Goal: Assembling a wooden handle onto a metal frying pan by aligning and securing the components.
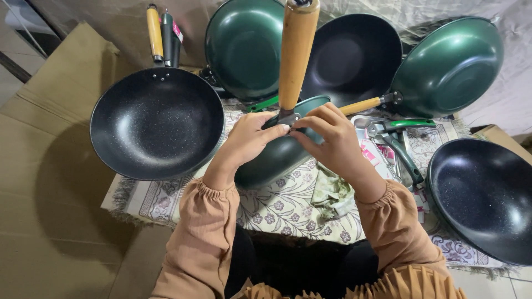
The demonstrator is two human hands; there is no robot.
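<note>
green pan [277, 158] with one wooden handle [296, 55], pinched by both hands [249, 138].

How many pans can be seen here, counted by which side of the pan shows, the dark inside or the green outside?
Dark inside showing: 3, left pan, back pan, right pan
Green outside showing: 3, back pan, far right pan, and the pan that the left hand and right hand touch
Total: 6 pans
</note>
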